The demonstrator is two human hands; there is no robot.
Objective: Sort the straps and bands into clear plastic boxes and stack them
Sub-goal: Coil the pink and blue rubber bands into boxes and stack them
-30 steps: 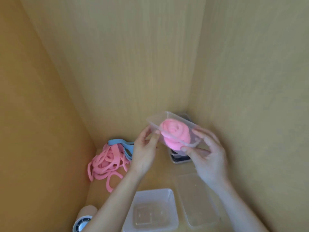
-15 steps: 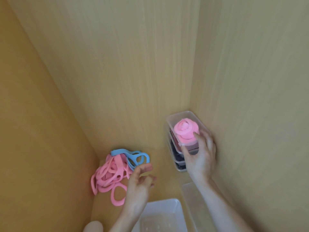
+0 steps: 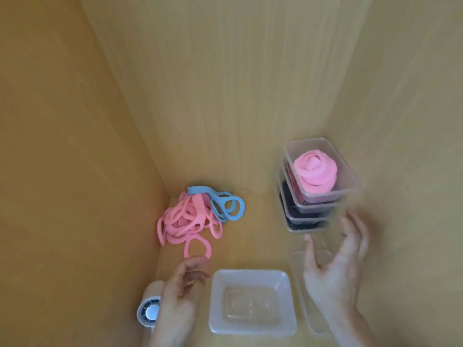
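A clear box [image 3: 348,180] holding a rolled pink band [image 3: 314,175] tops a stack of clear boxes [image 3: 304,216] against the right wall; the lower boxes hold dark straps. A heap of pink bands [image 3: 186,222] with blue bands [image 3: 226,205] lies in the back left corner. My right hand [image 3: 337,259] hovers below the stack with spread fingers, holding nothing. My left hand [image 3: 184,284] hangs loosely curled and empty, just below the pink heap. An empty clear box [image 3: 251,303] sits between my hands.
A clear lid [image 3: 304,300] lies flat under my right hand. A tape roll [image 3: 150,308] lies at the lower left beside my left wrist. Wooden walls close in at the left, back and right.
My right hand set the box with the pink roll on the stack, let go and drew back. My left hand dropped down toward the empty box.
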